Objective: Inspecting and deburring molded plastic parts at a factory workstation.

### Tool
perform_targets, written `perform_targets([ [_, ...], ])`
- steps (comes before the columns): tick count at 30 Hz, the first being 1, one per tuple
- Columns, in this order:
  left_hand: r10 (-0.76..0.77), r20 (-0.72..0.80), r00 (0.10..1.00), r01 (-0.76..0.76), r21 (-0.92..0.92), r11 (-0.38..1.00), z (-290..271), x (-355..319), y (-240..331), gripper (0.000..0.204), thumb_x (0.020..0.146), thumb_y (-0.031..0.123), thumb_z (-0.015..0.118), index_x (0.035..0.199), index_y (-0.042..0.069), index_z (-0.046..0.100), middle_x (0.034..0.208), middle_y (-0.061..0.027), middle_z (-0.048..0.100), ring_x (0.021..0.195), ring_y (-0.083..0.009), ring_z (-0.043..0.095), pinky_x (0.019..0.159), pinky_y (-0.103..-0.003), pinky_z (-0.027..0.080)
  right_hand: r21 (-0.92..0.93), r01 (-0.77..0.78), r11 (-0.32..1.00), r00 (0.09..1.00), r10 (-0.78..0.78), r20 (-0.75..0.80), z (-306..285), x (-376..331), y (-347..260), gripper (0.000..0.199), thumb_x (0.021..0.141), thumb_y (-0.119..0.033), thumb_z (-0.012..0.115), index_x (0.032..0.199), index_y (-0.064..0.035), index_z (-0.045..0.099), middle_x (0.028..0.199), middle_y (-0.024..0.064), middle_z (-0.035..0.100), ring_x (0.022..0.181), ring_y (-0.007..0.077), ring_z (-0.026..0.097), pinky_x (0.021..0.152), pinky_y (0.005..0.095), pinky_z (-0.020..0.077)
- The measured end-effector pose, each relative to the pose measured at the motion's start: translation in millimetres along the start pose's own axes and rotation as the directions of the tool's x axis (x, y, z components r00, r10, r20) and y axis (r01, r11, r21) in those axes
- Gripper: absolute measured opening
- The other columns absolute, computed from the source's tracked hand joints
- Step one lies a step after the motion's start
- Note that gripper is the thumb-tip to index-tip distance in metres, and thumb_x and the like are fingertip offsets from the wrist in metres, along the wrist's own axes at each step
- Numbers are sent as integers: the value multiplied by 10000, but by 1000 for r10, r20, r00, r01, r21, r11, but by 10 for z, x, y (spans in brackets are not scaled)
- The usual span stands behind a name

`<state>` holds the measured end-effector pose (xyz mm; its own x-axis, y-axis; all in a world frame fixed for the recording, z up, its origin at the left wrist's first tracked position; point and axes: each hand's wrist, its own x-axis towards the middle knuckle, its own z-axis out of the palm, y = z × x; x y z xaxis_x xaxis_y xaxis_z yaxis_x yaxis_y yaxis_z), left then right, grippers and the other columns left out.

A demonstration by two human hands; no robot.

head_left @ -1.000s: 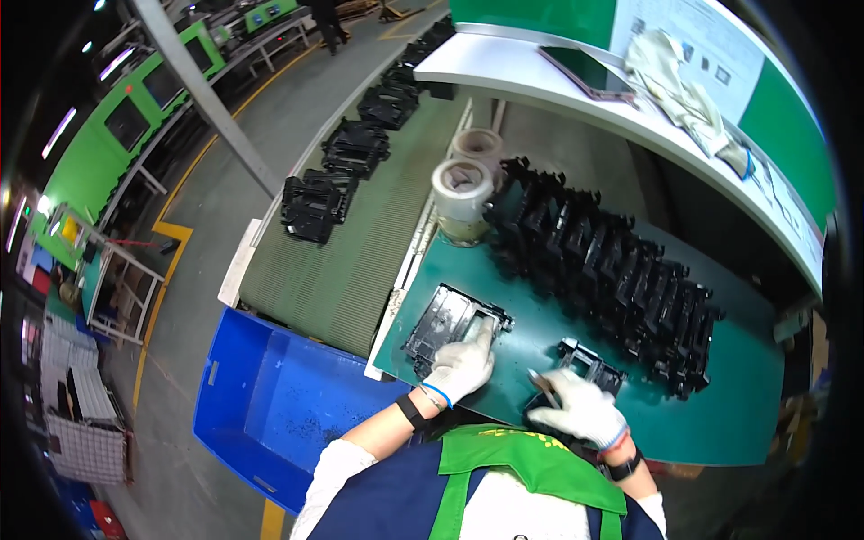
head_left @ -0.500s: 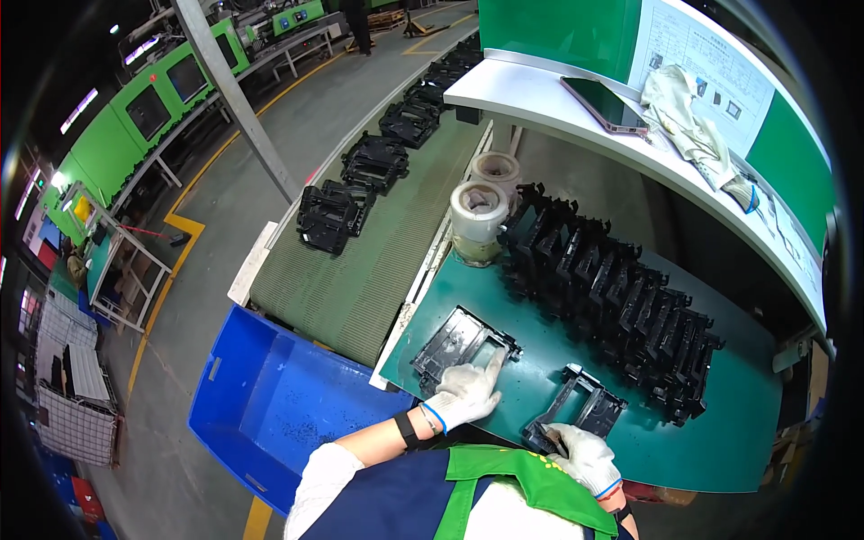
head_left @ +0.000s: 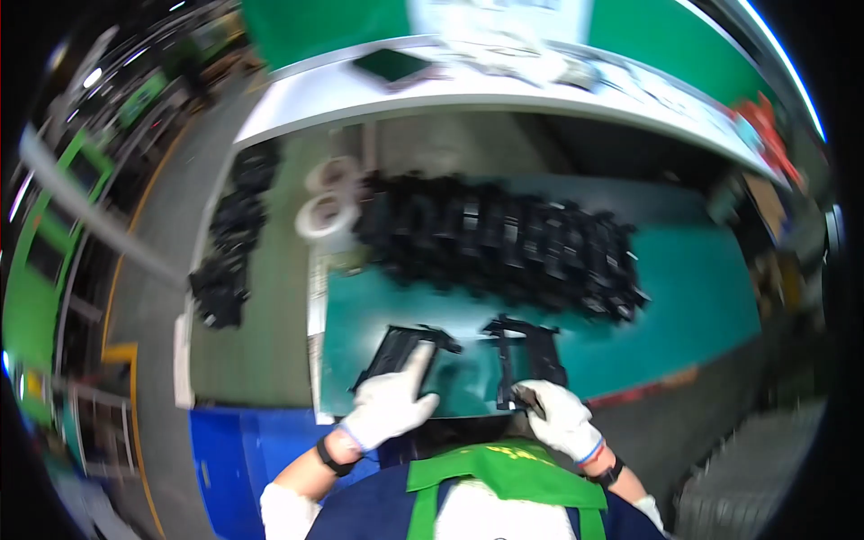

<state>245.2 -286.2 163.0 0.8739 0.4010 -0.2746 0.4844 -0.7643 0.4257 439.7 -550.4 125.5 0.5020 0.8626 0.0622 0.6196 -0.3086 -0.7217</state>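
The picture is smeared by motion, so fine detail is lost. The left grip (head_left: pixel 389 407) lies over the near end of a black frame (head_left: pixel 393 349), thumb and index finger spread apart; its other fingers are hidden, and whether they have hold of the frame cannot be told. The right grip (head_left: pixel 558 420) is curled at the near edge of a second frame (head_left: pixel 544 353), a blurred dark patch at its fingertips; whether it is closed on anything is unclear. Beyond both grips, a row of overlapping black parts (head_left: pixel 504 238) blocks much of the bench (head_left: pixel 697 270) behind it. Left of the grips stand blurred tape rolls (head_left: pixel 326 216) and a conveyor belt (head_left: pixel 270 364); the left forearm partly covers a blue bin (head_left: pixel 220 468).
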Motion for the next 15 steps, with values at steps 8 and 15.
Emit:
perform_targets([
  [8, 420, 254, 871, -193, -610, 768, -287, 252, 1361, 924, 947, 263, 717, 1679, -9, 223, 1579, -216, 482, 1444, -262, 493, 1185, -376, 385, 599, -316, 736, 926, 375, 28, -1380, -1135, 413, 349, 835, 25, 668, 1183, 38, 640, 1038, 86, 692, 874, 160, 680, 815, 325, 573],
  [15, 644, 145, 751, -303, -791, 532, 347, 1029, 2983, 846, 962, 142, 655, 1682, 0, 235, 1639, -158, 421, 1415, -206, 493, 1195, -344, 380, 670, -142, 729, 563, 616, -551, -2120, -1801, 1280, 412, 816, 41, 659, 1223, 6, 605, 1054, 75, 679, 871, 152, 675, 808, 273, 567],
])
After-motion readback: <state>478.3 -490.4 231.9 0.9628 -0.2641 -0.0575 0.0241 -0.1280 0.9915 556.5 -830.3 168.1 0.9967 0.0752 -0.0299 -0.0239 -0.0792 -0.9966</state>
